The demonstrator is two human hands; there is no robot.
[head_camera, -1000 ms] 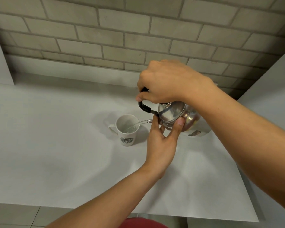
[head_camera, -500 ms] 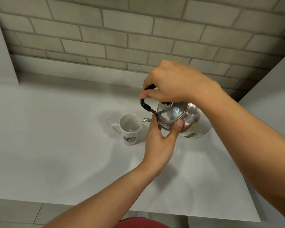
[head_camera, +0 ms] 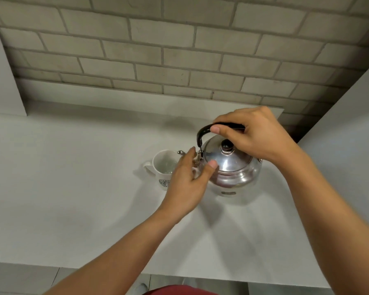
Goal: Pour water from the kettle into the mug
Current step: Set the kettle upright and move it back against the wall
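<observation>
The steel kettle (head_camera: pixel 232 167) sits nearly upright, low over the white desk (head_camera: pixel 73 188), right of the white mug (head_camera: pixel 163 167). Whether its base touches the desk cannot be told. Its spout (head_camera: pixel 181 152) reaches over the mug's rim, and water shows inside the mug. The right hand (head_camera: pixel 254 135) has its grip wrapped tight around the black handle (head_camera: pixel 202 133) above the lid (head_camera: pixel 227 158). The left hand (head_camera: pixel 188 179) rests against the kettle's spout side, grip spread, thumb tip on the lid edge. A brick wall (head_camera: pixel 179 50) stands behind the desk.
</observation>
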